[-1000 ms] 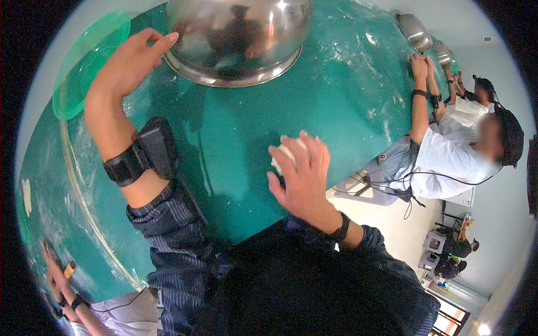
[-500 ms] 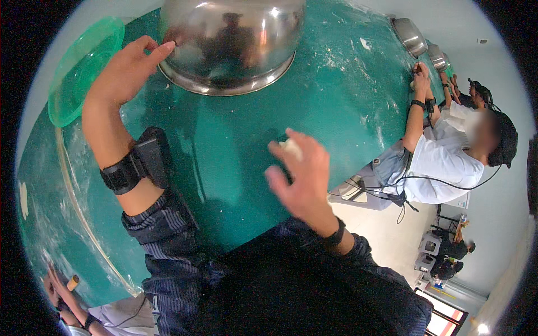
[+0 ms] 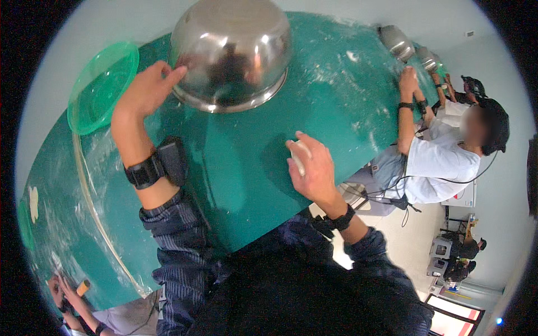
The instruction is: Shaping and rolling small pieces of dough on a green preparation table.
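Note:
An upside-down metal bowl [image 3: 232, 64] rests on the green table in front of me. At its left side is my left hand [image 3: 147, 92], its fingertips by the bowl wall; some fingers are loosely bent and apart, and nothing shows in them. Whether they touch the steel I cannot tell. My right hand [image 3: 314, 171], above the table nearer to me, has its thumb and fingers closed round a small pale piece of dough [image 3: 301, 157]. Part of the dough is hidden by the fingers.
A green plastic basin [image 3: 103, 89] stands left of my left arm. A pale strip [image 3: 92, 185] runs along the floury table [image 3: 246, 185]. At right, a person in white [image 3: 443, 162] works near other metal bowls [image 3: 395, 43]. Another person's hands [image 3: 70, 294] are at lower left.
My view has shifted, so the bowl and basin sit lower in the picture. The fingers of my right hand have closed more round the dough. My left hand stays by the bowl.

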`<state>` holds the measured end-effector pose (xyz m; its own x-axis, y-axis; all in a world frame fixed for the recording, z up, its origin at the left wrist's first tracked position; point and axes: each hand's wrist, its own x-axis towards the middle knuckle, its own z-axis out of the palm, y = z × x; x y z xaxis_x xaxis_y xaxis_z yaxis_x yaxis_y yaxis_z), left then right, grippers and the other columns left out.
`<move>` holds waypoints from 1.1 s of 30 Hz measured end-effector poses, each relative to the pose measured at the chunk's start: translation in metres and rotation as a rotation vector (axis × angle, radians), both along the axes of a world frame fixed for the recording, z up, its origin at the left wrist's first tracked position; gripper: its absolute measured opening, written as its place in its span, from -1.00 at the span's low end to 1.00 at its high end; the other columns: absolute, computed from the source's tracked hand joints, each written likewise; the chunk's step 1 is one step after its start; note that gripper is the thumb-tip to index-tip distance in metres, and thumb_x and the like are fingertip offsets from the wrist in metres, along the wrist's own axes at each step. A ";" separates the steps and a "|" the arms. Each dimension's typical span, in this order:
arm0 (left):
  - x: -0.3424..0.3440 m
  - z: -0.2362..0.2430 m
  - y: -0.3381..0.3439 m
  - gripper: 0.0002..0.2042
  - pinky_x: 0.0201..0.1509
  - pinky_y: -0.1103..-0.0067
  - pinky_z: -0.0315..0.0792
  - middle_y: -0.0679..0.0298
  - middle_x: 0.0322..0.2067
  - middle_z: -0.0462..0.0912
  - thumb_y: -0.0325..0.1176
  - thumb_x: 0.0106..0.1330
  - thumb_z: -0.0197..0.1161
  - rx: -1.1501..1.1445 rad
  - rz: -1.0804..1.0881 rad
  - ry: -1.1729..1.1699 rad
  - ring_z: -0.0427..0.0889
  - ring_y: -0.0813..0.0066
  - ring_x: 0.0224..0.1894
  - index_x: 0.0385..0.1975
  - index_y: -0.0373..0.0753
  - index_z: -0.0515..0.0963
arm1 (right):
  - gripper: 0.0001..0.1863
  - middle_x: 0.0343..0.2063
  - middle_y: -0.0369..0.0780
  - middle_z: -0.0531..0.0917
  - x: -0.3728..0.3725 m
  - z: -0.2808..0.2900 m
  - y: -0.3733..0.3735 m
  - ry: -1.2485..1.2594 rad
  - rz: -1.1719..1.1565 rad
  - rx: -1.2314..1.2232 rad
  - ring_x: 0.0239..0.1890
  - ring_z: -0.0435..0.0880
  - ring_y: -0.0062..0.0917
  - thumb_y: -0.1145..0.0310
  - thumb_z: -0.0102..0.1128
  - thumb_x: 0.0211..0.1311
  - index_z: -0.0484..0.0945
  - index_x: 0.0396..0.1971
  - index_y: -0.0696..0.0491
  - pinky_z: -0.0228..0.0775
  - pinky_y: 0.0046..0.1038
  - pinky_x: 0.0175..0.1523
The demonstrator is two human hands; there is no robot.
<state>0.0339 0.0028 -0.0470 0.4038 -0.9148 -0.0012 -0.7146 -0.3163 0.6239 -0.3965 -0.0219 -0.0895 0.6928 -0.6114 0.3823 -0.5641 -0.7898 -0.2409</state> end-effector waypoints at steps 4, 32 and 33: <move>-0.010 0.010 0.007 -0.40 -0.04 0.25 0.52 -0.07 -0.29 0.72 0.24 0.51 0.21 0.017 0.014 0.042 0.69 0.07 -0.21 -0.06 -0.32 0.63 | -0.65 0.01 -0.20 0.78 -0.049 -0.029 -0.061 -0.625 -0.248 0.776 -0.03 0.77 -0.39 0.45 0.37 0.26 0.73 0.06 0.03 0.62 -0.33 0.11; -0.026 -0.024 -0.024 -0.32 0.07 0.18 0.55 -0.08 -0.19 0.76 0.35 0.50 0.13 0.022 -0.033 0.091 0.73 -0.03 -0.07 -0.01 -0.30 0.66 | -0.52 0.05 -0.08 0.74 -0.021 0.037 -0.024 -0.122 -0.100 0.122 0.09 0.68 -0.10 0.36 0.48 0.23 0.62 0.15 0.12 0.47 -0.16 0.29; -0.009 0.000 -0.002 -0.32 0.07 0.18 0.55 -0.08 -0.19 0.76 0.35 0.50 0.13 0.036 0.013 0.039 0.73 -0.03 -0.07 -0.01 -0.30 0.66 | -0.40 0.12 -0.07 0.70 0.016 0.035 -0.028 -0.175 -0.082 0.160 0.11 0.67 -0.07 0.34 0.54 0.19 0.56 0.24 0.10 0.46 -0.15 0.32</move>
